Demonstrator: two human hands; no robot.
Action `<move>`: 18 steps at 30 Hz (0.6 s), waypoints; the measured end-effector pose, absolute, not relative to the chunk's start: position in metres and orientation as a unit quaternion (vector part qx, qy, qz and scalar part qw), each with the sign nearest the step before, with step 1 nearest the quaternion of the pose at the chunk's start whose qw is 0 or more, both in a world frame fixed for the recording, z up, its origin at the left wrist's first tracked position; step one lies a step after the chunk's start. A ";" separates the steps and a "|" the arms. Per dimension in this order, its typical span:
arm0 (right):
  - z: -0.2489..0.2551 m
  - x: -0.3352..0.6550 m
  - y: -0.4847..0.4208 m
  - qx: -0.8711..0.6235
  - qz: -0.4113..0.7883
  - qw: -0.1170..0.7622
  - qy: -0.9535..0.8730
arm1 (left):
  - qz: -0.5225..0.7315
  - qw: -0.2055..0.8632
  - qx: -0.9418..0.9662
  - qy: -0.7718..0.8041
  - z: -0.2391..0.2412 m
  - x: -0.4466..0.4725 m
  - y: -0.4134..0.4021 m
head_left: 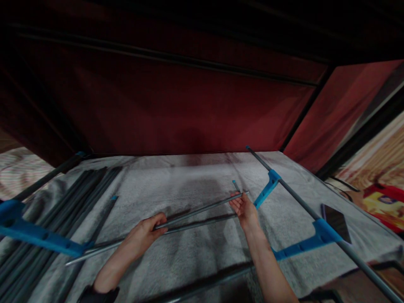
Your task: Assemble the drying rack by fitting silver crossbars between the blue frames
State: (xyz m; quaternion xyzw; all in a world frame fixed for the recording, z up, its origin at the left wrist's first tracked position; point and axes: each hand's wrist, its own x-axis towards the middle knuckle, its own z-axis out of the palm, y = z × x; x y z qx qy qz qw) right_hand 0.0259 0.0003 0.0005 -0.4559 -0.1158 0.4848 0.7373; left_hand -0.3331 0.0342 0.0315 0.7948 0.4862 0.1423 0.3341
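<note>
A thin grey metal tube (202, 209) slants across in front of me, raised at its right end. My left hand (143, 235) is closed round it, thumb on top. At the tube's right end, my right hand (244, 210) pinches it between thumb and fingers. Just beneath lies a second metal tube (205, 221). Beyond my right hand, a blue plastic bracket (267, 189) is fitted on a long grey pole (296, 195), with another blue bracket (307, 246) nearer me. On the left, a blue bracket (44, 235) sits on a pole (50, 179).
Several dark grey tubes (75, 202) lie side by side on the grey cloth (176, 179) at left, near a blue-tipped tube (104, 216). A phone (337, 223) lies at right. A dark red panel (189, 109) stands behind; a red and yellow package (385, 206) is far right.
</note>
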 end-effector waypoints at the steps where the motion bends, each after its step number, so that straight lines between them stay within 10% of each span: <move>1: 0.001 0.026 0.000 -0.458 0.483 0.737 -0.119 | 0.140 0.333 0.794 0.488 0.032 -0.332 0.034; 18: -0.003 0.001 0.002 -0.458 0.517 0.710 -0.140 | 0.143 0.298 0.794 0.510 0.038 -0.305 0.022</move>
